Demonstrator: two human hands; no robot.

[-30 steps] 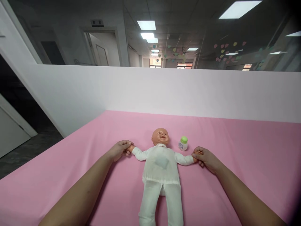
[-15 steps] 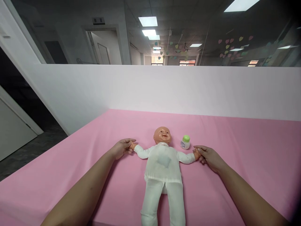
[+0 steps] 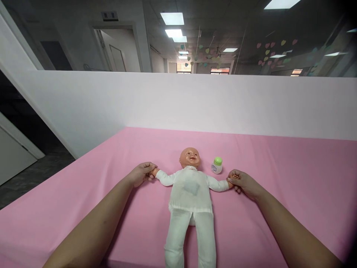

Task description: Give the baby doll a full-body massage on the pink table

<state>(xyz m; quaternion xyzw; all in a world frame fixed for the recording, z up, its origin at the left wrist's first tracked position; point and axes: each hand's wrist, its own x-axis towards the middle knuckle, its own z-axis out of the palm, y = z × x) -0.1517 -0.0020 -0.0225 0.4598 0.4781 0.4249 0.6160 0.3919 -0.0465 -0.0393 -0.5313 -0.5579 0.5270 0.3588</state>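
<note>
Head view: specify the position and attitude of the doll (image 3: 191, 201).

— The doll lies on its back on the pink cover (image 3: 145, 223). Its head (image 3: 190, 157) is directed toward the white wall (image 3: 195, 100); its legs (image 3: 205, 238) extend toward the wearer and run past the lower edge. Both of its arms are spread to the sides.

— Report the left hand (image 3: 141, 174).

— Fingers and thumb are clamped on the doll's near hand (image 3: 155, 171). The bare forearm slants in from the lower left corner.

— Report the right hand (image 3: 245, 183).

— Thumb and fingers are closed around the doll's opposite hand (image 3: 230, 184), which they partly cover. The bare forearm enters from the lower right.

— Describe the clothing.

— Long-sleeved white shirt (image 3: 177, 197) and white trousers. A blue-grey patch (image 3: 191, 187) shows at the front of the shirt.

— Identify adjacent items.

— One jar (image 3: 216, 166) with a green lid (image 3: 218, 160) stands on the pink cover, between the doll's head and the right hand, touching neither. Its label is too small to read.

— List the background.

— Above the white wall: ceiling lights (image 3: 171, 18) and small heart shapes (image 3: 267, 45).
</note>
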